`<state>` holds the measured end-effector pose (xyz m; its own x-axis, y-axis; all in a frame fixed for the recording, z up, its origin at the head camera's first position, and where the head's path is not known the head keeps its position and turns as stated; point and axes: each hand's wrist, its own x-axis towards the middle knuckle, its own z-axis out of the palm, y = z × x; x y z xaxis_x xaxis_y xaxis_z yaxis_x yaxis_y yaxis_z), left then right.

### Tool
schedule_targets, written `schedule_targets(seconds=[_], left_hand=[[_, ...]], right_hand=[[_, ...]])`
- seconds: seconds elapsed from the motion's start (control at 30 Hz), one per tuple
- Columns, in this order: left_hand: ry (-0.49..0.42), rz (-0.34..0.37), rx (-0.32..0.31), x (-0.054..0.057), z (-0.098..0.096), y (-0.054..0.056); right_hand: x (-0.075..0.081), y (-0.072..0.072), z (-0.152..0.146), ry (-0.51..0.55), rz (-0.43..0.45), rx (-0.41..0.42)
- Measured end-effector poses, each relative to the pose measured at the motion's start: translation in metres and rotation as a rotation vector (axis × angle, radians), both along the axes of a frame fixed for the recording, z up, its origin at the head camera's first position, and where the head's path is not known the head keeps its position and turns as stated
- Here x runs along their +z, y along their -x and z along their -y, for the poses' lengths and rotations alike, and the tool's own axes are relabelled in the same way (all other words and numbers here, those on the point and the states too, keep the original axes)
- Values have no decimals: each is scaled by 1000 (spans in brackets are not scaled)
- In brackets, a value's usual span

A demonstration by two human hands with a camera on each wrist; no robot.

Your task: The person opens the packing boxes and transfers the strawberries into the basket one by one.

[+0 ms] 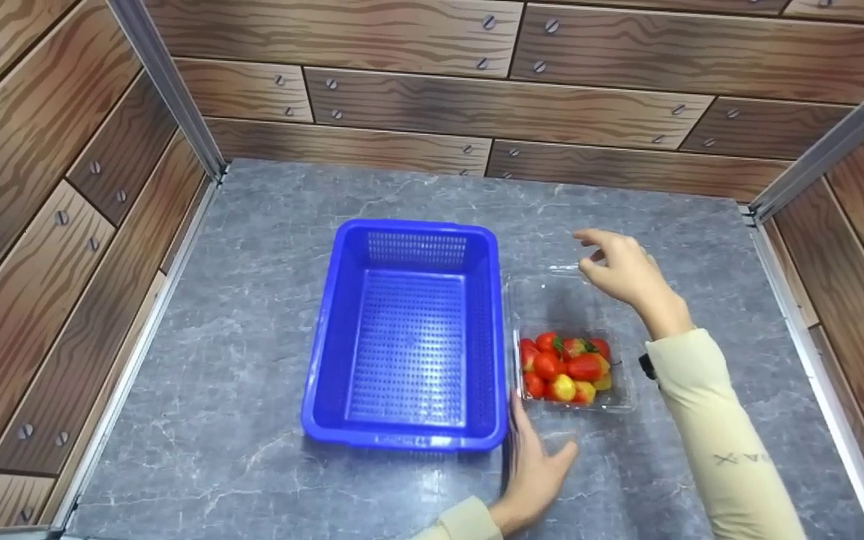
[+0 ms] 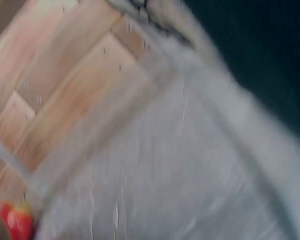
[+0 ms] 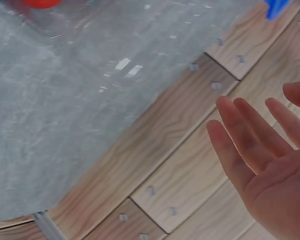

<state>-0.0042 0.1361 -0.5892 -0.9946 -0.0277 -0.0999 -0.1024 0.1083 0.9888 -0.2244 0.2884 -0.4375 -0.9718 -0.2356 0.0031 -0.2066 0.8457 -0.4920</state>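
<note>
A clear plastic clamshell box (image 1: 616, 397) holds several small red and yellow fruits (image 1: 550, 365), some with green tops. Its transparent lid (image 1: 544, 296) lies folded back behind them. My right hand (image 1: 623, 270) is above the lid's right side, fingers spread and holding nothing; the right wrist view also shows this hand (image 3: 275, 160) with its palm bare. My left hand (image 1: 533, 469) has its fingers extended, fingertips right at the box's front left corner, between box and basket. In the blurred left wrist view, red fruit (image 2: 20, 222) shows at the lower left.
A blue plastic basket (image 1: 314, 360) with a perforated bottom stands just left of the box. Wood-patterned walls (image 1: 402, 97) border the grey marbled tabletop (image 1: 214, 360) at the back and both sides.
</note>
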Motion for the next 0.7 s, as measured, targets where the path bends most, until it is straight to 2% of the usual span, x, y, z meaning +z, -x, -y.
schedule_targets(seconds=[0.1, 0.2, 0.27, 0.33, 0.4, 0.53, 0.63, 0.7], left_hand=[[-18, 34, -32, 9, 5, -11], [-33, 63, -81, 17, 14, -15], [-29, 89, -129, 24, 21, -16], [-11, 124, -202, 34, 29, -16], [23, 158, -309, 45, 38, -17], [76, 216, -593, 73, 61, -15], [49, 187, -793, 90, 82, -11], [-21, 133, -880, 99, 97, -9]], right_hand=[[4, -5, 4, 3, -21, 19], [5, -9, 7, 2, -39, 36], [4, -10, 9, -3, -49, 47], [3, -11, 11, -11, -56, 51], [2, -12, 12, -17, -60, 51], [0, -16, 13, -23, -69, 50], [-1, -22, 14, -14, -67, 59], [-2, -27, 14, -7, -68, 62]])
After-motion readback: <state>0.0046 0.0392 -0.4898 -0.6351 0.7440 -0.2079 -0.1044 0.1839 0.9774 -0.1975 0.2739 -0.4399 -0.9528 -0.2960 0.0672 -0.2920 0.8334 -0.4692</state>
